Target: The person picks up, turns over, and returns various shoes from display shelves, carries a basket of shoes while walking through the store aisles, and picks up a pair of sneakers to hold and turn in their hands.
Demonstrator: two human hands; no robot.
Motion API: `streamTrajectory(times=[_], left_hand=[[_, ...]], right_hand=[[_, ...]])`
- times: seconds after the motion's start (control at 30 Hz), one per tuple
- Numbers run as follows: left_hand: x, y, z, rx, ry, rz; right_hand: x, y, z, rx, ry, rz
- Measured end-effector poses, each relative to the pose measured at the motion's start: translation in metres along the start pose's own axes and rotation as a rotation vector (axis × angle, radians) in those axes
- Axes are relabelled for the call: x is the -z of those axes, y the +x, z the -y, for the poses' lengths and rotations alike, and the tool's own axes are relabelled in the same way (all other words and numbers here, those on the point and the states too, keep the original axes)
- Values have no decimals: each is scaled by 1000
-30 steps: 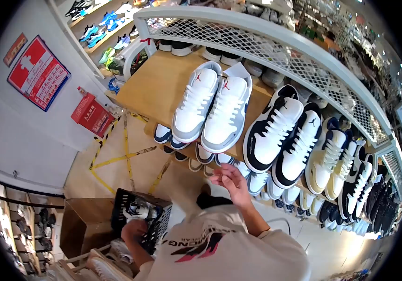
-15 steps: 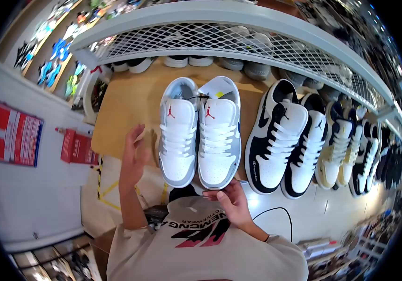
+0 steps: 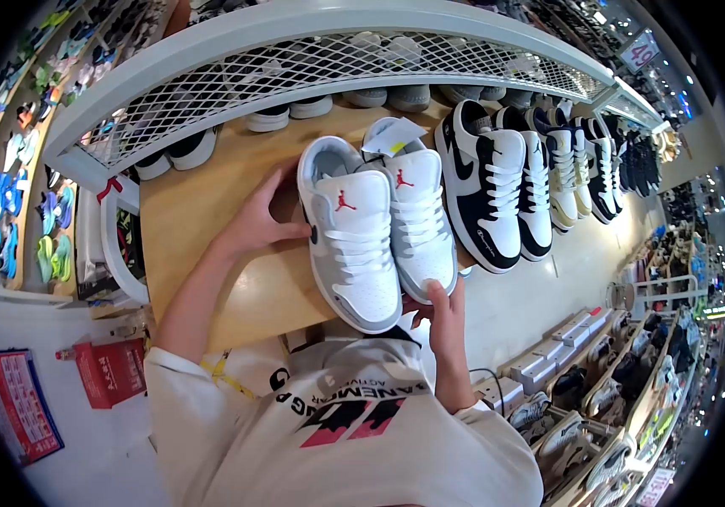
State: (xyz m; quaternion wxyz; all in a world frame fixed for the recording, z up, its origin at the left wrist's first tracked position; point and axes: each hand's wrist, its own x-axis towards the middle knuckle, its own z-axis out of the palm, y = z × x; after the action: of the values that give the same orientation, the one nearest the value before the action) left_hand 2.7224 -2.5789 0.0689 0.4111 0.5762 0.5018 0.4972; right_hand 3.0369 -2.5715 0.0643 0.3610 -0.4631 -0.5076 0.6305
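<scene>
A pair of white and grey sneakers with red jumping-figure logos on their tongues sits side by side, toes towards me. My left hand (image 3: pixel 262 213) is at the outer side of the left sneaker (image 3: pixel 352 245), thumb and fingers spread, the thumb tip touching its side. Some of its fingers are hidden by the heel. At the toe of the right sneaker (image 3: pixel 420 215), my right hand (image 3: pixel 444 313) grips with the thumb on top and fingers beneath. A white paper tag (image 3: pixel 399 138) sticks up at that shoe's opening.
Black-and-white sneakers (image 3: pixel 482 190) and more pairs line the wooden shelf (image 3: pixel 185 232) to the right. A white mesh rail (image 3: pixel 328 76) runs behind, with shoes beyond it. A red box (image 3: pixel 110 372) stands at lower left. Shoe racks (image 3: pixel 624 384) fill the lower right.
My left hand has moved up to the left sneaker's side. My right thumb has come onto the right sneaker's toe. The pair now sits angled, and the view has turned.
</scene>
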Motion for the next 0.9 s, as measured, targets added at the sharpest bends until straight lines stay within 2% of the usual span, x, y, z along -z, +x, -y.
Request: streamTrajectory(times=[0.07, 0.1, 0.27, 0.37, 0.4, 0.5, 0.53, 0.57, 0.6, 0.63, 0.67, 0.7, 0.73, 0.8, 0.9], left_hand=[[-5, -3, 7, -112, 86, -58], [-5, -4, 18, -126, 21, -96], [3, -2, 11, -212, 108, -46], [7, -5, 20, -91, -3, -88], [9, -5, 28, -24, -141, -99], [24, 3, 40, -65, 127, -38], [27, 8, 35, -69, 32, 4], [32, 11, 48, -56, 58, -54], [11, 6, 15, -25, 37, -149], [16, 6, 16, -107, 142, -40], [23, 9, 25, -190, 244, 56], [20, 4, 27, -146, 119, 80], [22, 0, 32, -88, 8, 99], [31, 2, 42, -136, 66, 84], [29, 4, 36, -127, 51, 121]], right_hand=[[-7, -1, -3, 51, 52, -85], [-8, -3, -4, 41, 58, -97], [-15, -10, -15, 52, 204, -177], [-3, -6, -16, 13, 188, -151], [0, 0, -17, 12, 156, -158], [1, 2, -16, -28, -78, -200], [-2, 1, -12, -31, -116, -194], [-10, -12, 7, -66, -112, -259], [-7, -15, 0, -35, 24, -182], [-9, -17, -16, 7, 53, -202], [-8, -35, 6, -98, 21, -162], [-12, -44, 1, -82, 143, -124], [-14, -51, -11, 24, 170, -57], [-23, -71, -5, 169, 155, 33], [-31, -75, -14, 283, 42, 8]])
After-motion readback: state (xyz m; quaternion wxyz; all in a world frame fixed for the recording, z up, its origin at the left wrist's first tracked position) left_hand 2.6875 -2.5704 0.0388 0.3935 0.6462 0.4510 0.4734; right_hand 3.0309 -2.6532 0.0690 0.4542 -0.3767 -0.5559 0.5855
